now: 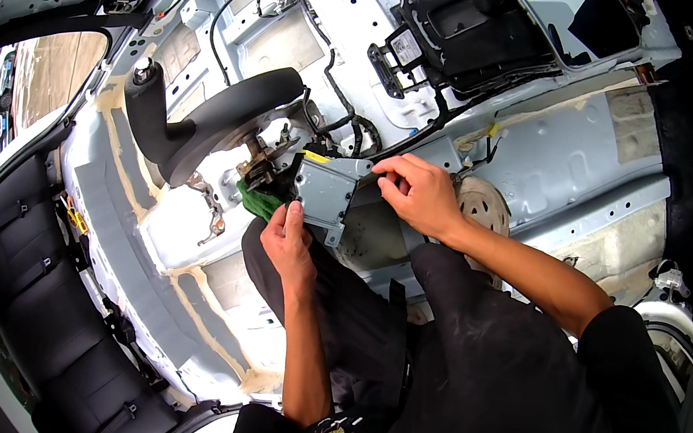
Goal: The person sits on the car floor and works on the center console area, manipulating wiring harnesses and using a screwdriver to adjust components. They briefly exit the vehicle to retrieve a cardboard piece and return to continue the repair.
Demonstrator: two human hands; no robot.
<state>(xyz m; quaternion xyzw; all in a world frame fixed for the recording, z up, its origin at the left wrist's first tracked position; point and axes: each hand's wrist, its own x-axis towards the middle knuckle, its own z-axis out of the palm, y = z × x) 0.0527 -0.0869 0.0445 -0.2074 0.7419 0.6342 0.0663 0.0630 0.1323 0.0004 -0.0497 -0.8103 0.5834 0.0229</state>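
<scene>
A silver-grey metal box point(324, 194) with mounting tabs and a yellow strip point(316, 156) on its upper edge sits in front of me. My left hand point(291, 248) grips its lower left edge, thumb on the face. My right hand point(420, 192) is beside the upper right tab, fingers curled; what is between them is too small to make out. Just left of the box are a metal fitting point(259, 166) and a bunched green cloth point(258, 201). Black wiring point(354, 130) runs above the box.
I am inside a stripped vehicle body, legs in dark trousers. A black curved part point(154, 122) is at upper left, a black moulded tray point(458, 28) at upper right, black seat backs point(45, 293) along the left. A beige perforated shoe point(487, 209) is behind my right hand.
</scene>
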